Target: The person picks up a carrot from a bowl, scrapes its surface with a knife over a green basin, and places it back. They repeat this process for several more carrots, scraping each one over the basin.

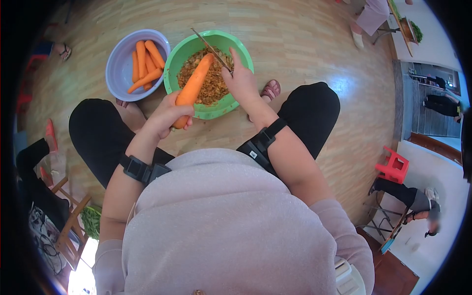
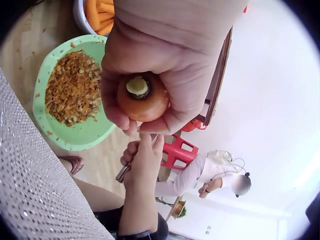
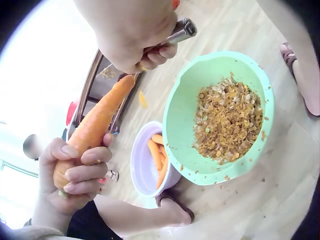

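A large carrot [image 1: 194, 83] is gripped near its thick stem end by my left hand [image 1: 168, 114], its narrow tip pointing up over the green bowl [image 1: 211, 114]. My right hand [image 1: 241, 81] holds a metal-handled tool [image 1: 212, 50] close to that tip, with the index finger extended along it. In the right wrist view the tool's rounded metal handle [image 3: 181, 32] sticks out of the fist. Orange and brown shavings [image 3: 230, 122] cover the bottom of the green bowl. In the left wrist view the carrot's stem end [image 2: 143, 102] faces the camera.
Left of the green bowl stands a purple basin [image 1: 114, 73] with several carrots [image 1: 142, 59]. My knees flank the bowls. A red stool [image 1: 393, 165] and a seated person [image 1: 418, 199] are at the right; a wooden chair [image 1: 73, 226] is at the lower left.
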`<state>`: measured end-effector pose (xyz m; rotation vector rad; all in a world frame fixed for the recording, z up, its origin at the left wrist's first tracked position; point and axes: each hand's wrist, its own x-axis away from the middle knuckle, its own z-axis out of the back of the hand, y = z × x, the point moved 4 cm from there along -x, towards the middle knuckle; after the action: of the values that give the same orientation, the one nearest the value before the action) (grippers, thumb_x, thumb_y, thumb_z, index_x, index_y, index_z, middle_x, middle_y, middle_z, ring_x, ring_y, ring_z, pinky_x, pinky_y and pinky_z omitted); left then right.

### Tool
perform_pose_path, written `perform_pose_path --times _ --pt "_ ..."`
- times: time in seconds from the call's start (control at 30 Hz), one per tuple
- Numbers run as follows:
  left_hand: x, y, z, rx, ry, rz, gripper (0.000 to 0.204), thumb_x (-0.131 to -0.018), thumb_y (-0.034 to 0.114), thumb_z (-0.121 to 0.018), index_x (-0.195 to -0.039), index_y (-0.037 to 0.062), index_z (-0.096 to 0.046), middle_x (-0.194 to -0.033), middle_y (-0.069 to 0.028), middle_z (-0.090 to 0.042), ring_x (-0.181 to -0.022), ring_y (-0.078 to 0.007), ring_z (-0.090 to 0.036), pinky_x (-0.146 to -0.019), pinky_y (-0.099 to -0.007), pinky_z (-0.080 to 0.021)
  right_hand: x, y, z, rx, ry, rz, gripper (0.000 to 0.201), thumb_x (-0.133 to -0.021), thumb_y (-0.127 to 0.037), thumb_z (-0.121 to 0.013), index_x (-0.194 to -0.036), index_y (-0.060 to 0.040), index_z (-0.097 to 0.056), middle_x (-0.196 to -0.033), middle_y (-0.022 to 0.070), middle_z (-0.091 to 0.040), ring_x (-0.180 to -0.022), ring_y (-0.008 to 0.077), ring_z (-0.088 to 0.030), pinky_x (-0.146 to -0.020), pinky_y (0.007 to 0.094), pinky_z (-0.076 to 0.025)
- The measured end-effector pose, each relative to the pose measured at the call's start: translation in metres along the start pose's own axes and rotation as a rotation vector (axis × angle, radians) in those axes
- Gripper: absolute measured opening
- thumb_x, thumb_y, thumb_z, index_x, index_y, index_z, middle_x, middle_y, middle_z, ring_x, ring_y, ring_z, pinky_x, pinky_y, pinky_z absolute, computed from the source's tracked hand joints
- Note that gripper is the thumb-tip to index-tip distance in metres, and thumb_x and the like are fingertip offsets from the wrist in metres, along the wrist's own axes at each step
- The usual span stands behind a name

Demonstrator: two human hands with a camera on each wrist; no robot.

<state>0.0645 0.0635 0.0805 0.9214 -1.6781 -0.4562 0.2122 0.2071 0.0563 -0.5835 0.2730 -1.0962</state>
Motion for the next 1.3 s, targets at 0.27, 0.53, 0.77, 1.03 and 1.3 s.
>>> perform_pose_path --times 0.27,0.53,0.77,1.03,1.3 --pt "-0.001 0.000 -0.001 0.001 -0.015 -0.018 0.032 -0.075 0.009 -0.060 -0.102 0.0017 -0.046 -0.080 -0.0054 -0.051 -0.058 -0.0130 -0.054 -0.049 -0.0258 -0.045 -0.001 -0.002 0.000 -0.038 -0.028 0.120 0.043 -0.088 -0.028 -0.053 -0.127 -0.0107 -0.046 -0.068 0.0189 -0.063 -0.065 0.0374 -0.062 -0.060 0.0485 -0.049" --pt "-0.005 -0.001 0.000 0.064 0.063 -0.014 0.032 -0.075 0.008 -0.061 -0.103 0.0013 -0.046 -0.082 -0.0059 -0.052 -0.060 -0.0132 -0.054 -0.050 -0.0264 -0.045 0.016 -0.031 0.012 0.168 -0.036 0.349 0.028 -0.084 -0.027 -0.060 -0.102 -0.0090 -0.052 -0.065 0.0115 -0.062 -0.061 0.0293 -0.063 -0.052 0.0400 -0.049" --pt "-0.003 0.001 0.000 0.112 0.011 -0.021 0.033 -0.075 0.006 -0.061 -0.104 -0.0007 -0.045 -0.081 -0.0069 -0.052 -0.059 -0.0132 -0.055 -0.048 -0.0263 -0.045 0.014 -0.021 0.003 0.410 -0.008 0.336 0.023 -0.082 -0.021 -0.059 -0.095 -0.0022 -0.053 -0.067 0.0097 -0.063 -0.060 0.0232 -0.065 -0.051 0.0347 -0.051" --pt "-0.003 -0.006 0.001 0.081 0.000 0.057 0.039 -0.075 0.007 -0.058 -0.111 -0.0018 -0.047 -0.080 -0.0060 -0.051 -0.056 -0.0113 -0.053 -0.046 -0.0239 -0.043 -0.002 0.016 -0.015 0.499 -0.041 0.215 0.036 -0.084 -0.018 -0.054 -0.113 0.0014 -0.049 -0.069 0.0124 -0.065 -0.063 0.0267 -0.066 -0.053 0.0379 -0.052" --pt "-0.002 -0.002 0.008 0.181 0.042 -0.039 0.037 -0.075 0.006 -0.061 -0.107 -0.0003 -0.044 -0.079 -0.0070 -0.052 -0.060 -0.0137 -0.055 -0.049 -0.0266 -0.045 0.006 0.021 -0.015 0.381 -0.155 0.000 0.029 -0.087 -0.027 -0.055 -0.101 -0.0028 -0.051 -0.069 0.0173 -0.064 -0.067 0.0347 -0.065 -0.058 0.0460 -0.051"
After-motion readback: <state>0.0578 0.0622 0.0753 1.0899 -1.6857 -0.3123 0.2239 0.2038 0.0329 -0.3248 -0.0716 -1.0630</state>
